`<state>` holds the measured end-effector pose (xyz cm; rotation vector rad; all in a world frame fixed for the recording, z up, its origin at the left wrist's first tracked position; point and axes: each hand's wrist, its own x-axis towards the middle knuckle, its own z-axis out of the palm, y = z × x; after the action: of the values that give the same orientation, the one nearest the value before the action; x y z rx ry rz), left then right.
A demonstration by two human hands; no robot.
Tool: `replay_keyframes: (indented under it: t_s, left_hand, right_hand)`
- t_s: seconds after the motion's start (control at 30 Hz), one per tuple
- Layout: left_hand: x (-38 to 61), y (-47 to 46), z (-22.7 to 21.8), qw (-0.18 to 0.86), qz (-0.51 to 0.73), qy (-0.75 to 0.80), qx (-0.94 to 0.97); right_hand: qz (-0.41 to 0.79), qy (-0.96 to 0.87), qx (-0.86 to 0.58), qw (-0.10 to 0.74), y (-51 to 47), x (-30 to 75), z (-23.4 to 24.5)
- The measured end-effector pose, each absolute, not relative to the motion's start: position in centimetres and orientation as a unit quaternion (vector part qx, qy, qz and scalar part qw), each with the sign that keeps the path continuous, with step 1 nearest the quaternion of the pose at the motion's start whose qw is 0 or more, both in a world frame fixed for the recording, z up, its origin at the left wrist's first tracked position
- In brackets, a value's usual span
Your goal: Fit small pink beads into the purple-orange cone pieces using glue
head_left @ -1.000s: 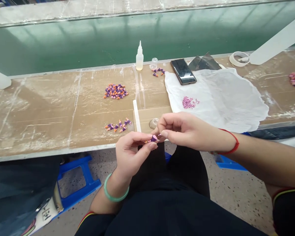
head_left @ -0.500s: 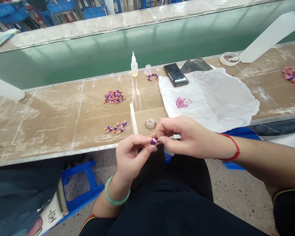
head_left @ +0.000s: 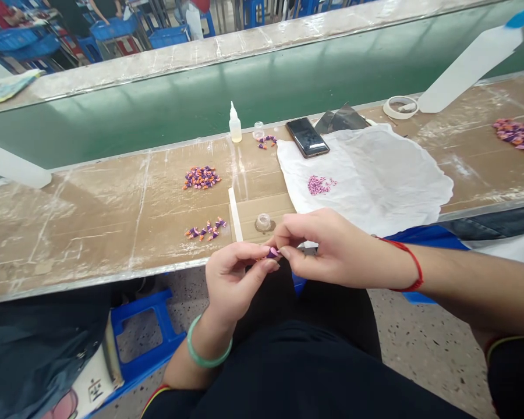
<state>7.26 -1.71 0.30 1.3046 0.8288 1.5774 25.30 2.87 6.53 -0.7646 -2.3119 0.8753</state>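
A small purple, pink and orange figurine-like piece [head_left: 272, 253] is pinched between the thumb and fingers of my left hand [head_left: 231, 279]. My right hand [head_left: 323, 247] has its thumb and forefinger closed together at the pink end of that piece; what sits between those fingertips is too small to make out. Just beyond my hands stands a little clear dish [head_left: 264, 221] on a cardboard piece [head_left: 283, 203]. A white strip [head_left: 234, 215] lies left of it. Several similar pieces [head_left: 206, 229] are scattered further left, with a bigger pile [head_left: 202, 178] behind.
Tiny pink beads [head_left: 319, 185] lie on a white cloth [head_left: 375, 174], and a phone [head_left: 307, 137] rests at its far-left corner. A dropper bottle [head_left: 234, 123] stands near the green partition [head_left: 157, 110]. A tape roll [head_left: 400, 107] and another colourful pile [head_left: 519, 137] are at right.
The camera view has shifted slightly, so the bench appears a little lower on the left. My hands keep nearly the same hold on the piece.
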Motion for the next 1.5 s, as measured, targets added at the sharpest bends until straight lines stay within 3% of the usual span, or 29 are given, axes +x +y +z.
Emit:
replay_keyframes:
  t_s: [0.93, 1.17, 1.33, 1.5]
  left_hand:
    - [9.5, -2.3, -0.1, 0.392, 0.718, 0.332, 0.470]
    - [9.3, -2.3, 0.0, 0.405, 0.699, 0.337, 0.483]
    - [8.8, -2.7, 0.3, 0.427, 0.683, 0.336, 0.489]
    - [8.5, -2.8, 0.0, 0.396, 0.675, 0.342, 0.520]
  right_hand:
    - [0.187, -0.876, -0.294, 0.335, 1.9, 24.7, 6.0]
    - [0.246, -0.864, -0.301, 0.319, 1.8, 25.1, 6.1]
    - [0.308, -0.838, -0.282, 0.351, 2.2, 25.7, 7.0]
    - [0.358, -0.837, -0.277, 0.308, 2.3, 25.8, 7.4]
